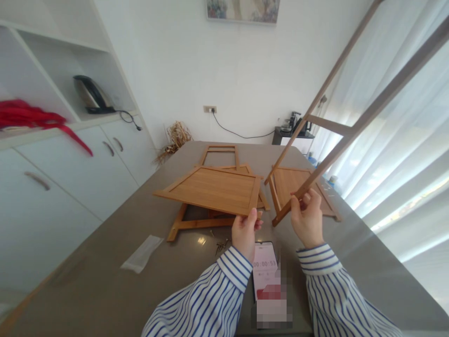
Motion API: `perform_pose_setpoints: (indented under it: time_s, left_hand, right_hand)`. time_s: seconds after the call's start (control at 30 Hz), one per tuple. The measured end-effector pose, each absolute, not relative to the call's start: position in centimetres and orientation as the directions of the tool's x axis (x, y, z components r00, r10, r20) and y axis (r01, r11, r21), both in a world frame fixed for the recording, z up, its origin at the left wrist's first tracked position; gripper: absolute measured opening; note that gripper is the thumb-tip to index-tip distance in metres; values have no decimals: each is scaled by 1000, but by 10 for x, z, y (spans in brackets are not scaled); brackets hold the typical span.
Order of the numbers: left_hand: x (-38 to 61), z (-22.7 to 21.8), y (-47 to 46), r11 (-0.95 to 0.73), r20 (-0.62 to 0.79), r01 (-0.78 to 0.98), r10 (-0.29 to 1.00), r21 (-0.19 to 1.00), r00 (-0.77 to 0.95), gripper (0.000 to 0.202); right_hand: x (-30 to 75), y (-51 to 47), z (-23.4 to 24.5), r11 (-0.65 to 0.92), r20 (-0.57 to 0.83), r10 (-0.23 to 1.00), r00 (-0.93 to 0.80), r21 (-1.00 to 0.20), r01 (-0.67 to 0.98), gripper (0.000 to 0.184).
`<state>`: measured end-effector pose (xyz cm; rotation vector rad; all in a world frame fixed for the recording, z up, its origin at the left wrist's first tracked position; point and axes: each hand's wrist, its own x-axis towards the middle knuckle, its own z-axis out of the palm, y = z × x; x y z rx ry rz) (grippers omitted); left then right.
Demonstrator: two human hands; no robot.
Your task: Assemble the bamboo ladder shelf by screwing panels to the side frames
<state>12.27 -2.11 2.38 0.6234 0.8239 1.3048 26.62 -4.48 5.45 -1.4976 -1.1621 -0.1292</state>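
My left hand pinches the near right corner of a wooden shelf panel, thumb on top, and the panel is tilted above other wooden parts. My right hand grips the lower end of a tall wooden side frame, which leans up and away to the right, past the top of the view. Under the held panel lies another wooden frame piece on the table. A second wooden panel lies beyond my right hand. Several screws lie near my left wrist.
The grey table carries a clear plastic bag at left and a phone with a running timer between my forearms. A wooden frame lies at the far end. White cabinets stand left; curtains hang right.
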Motion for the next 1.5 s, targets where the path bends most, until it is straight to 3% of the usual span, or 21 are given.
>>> perform_pose_setpoints:
  time_s: [0.17, 0.37, 0.63, 0.87, 1.1, 1.5]
  left_hand:
    - [127, 20, -22, 221, -216, -608, 973, 763, 83, 36]
    - [128, 14, -21, 254, -258, -604, 963, 755, 82, 36]
    - [126, 13, -19, 316, -299, -578, 946, 752, 128, 32]
    - [123, 19, -13, 466, -396, -430, 884, 773, 247, 19]
    - [118, 20, -5, 541, -472, -284, 837, 792, 278, 14]
    - [109, 18, -2, 531, -485, -174, 839, 829, 247, 17]
  right_hand:
    - [258, -47, 50, 126, 690, 617, 379, -562, 818, 40]
    - [247, -45, 50, 130, 682, 657, 320, -521, 844, 45]
    - [248, -42, 61, 165, 575, 773, 269, -591, 790, 37]
    - [249, -43, 69, 190, 515, 818, 255, -660, 727, 35]
    - [246, -43, 69, 239, 507, 837, 207, -679, 694, 35]
    - [230, -39, 84, 289, 547, 824, 146, -629, 722, 29]
